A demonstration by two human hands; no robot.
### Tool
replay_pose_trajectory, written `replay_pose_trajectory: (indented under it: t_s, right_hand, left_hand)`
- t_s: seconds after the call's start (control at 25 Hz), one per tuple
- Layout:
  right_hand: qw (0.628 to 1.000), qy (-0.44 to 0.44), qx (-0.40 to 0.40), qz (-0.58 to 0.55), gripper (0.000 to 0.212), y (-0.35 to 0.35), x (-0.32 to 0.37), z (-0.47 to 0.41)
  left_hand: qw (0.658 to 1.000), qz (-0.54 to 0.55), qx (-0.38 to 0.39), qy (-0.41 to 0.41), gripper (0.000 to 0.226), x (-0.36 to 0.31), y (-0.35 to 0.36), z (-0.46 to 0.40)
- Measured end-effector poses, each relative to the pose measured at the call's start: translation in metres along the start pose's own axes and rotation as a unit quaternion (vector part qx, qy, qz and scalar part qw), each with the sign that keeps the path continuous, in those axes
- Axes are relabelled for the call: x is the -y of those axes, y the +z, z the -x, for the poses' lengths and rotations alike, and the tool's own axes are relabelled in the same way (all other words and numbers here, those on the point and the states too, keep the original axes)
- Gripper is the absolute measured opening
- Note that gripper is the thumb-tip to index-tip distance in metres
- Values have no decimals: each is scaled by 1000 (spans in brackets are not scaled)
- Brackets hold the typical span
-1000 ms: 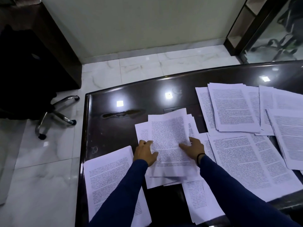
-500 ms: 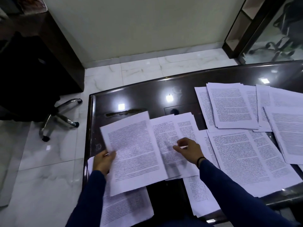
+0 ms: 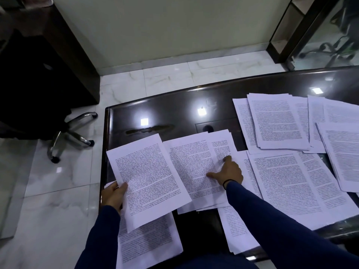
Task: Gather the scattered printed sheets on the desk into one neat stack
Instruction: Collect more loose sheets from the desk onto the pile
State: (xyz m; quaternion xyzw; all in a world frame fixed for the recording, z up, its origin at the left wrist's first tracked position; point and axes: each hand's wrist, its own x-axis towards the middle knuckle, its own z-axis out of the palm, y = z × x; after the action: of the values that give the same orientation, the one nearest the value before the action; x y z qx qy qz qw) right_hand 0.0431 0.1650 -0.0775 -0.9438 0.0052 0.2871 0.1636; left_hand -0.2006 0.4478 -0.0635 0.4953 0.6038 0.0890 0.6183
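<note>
Two hands: left hand (image 3: pixel 113 195) grips flat sheet (image 3: pixel 147 177).

light: dim, cool indoor | glare: square ceiling-lamp reflections on the glossy dark desk (image 3: pixel 174 117), brightest along its far half | shadows: soft, under sheets | distortion: wide-angle bowing of desk edge | focus: fine print unreadable, slightly soft
</note>
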Motion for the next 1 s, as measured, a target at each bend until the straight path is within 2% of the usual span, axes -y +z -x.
replay_pose_trajectory:
  t_s: [0.08, 0.16, 0.24, 0.28, 0.52, 0.64, 0.76, 0.84, 0.92, 1.0]
  right_hand:
    - [999, 22, 14, -33, 87, -3, 5, 0]
    - [998, 20, 32, -46, 60, -3, 9, -1]
    - [996, -36, 51, -62, 38, 0, 7, -3]
    - [992, -67, 60, -90, 35, -1, 5, -5]
    - [943, -157, 78, -282, 21, -44, -23, -4]
    - [917, -190, 103, -335, 26, -65, -31, 10]
    - [889, -170, 172, -388, 24, -59, -19, 28]
    - [875, -141, 193, -422, 21, -37, -2, 40]
    - [870, -129, 188, -437, 19, -12, 13, 51]
    - [877, -130, 170, -430, 24, 10, 20, 61]
  left_hand:
    - [1000, -6, -1, 23, 11, 2, 3, 2]
    - [999, -22, 6, 38, 8, 4, 3, 3]
    - [999, -38, 8, 30, 10, 5, -3, 0]
    - [999, -42, 4, 29, 11, 4, -8, -2]
    - [989, -70, -52, 117, 9, -27, -27, 4]
    - [984, -80, -62, 150, 10, -46, -27, 5]
    - [980, -109, 9, 166, 6, -56, -8, 8]
    - [982, -85, 75, 151, 9, -56, 16, 21]
    - [982, -39, 136, 128, 11, -50, 40, 39]
    - [982, -7, 164, 95, 12, -41, 53, 54]
